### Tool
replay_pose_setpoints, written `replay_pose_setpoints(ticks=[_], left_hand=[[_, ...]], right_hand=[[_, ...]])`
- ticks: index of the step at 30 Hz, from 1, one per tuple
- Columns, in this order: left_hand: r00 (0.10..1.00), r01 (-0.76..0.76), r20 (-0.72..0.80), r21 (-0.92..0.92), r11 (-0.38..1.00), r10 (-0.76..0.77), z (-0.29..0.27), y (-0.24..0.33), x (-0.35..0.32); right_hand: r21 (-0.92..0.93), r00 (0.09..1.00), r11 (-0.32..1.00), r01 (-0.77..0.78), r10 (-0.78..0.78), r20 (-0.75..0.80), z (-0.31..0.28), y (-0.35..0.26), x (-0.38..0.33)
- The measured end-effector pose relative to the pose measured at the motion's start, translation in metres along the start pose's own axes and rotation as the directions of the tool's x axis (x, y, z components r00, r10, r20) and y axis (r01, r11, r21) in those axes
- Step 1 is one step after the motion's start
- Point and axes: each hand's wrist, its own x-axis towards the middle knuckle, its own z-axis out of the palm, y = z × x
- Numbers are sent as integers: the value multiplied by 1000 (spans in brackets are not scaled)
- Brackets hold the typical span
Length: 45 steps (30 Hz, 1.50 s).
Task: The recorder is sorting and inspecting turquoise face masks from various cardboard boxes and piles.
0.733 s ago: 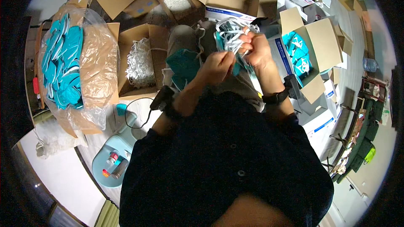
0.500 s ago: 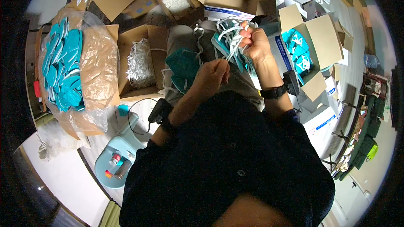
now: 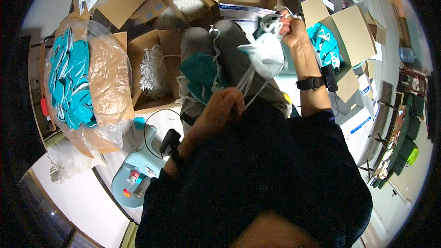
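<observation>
Mask: white moulded cup-shaped face mask (image 3: 266,55), hanging above the person's lap.
Right hand (image 3: 294,30): closed on the mask's top, raised, the nearer hand.
Left hand (image 3: 220,110): fisted round white elastic straps (image 3: 248,85), low.
Axis: straps slant from the mask down-left to the left hand.
Beneath: teal masks (image 3: 200,73) on the knees.
</observation>
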Motion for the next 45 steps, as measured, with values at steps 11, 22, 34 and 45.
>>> replay_pose_setpoints(ticks=[11,22,34,45], left_hand=[[952,234,115,-871,432,-284,-23,29,49],[997,-45,-78,-653,756,-9,-38,19,38],[996,-55,-89,-680,731,-7,-18,-6,61],[987,-126,-146,-453,882,66,-14,20,66]], right_hand=[[-197,932,958,208,-133,337,62,33,-76],[-475,863,729,492,-337,376,49,28,-84],[-435,851,734,522,-485,202,55,35,-100],[-465,832,705,535,-537,140,36,34,-91]])
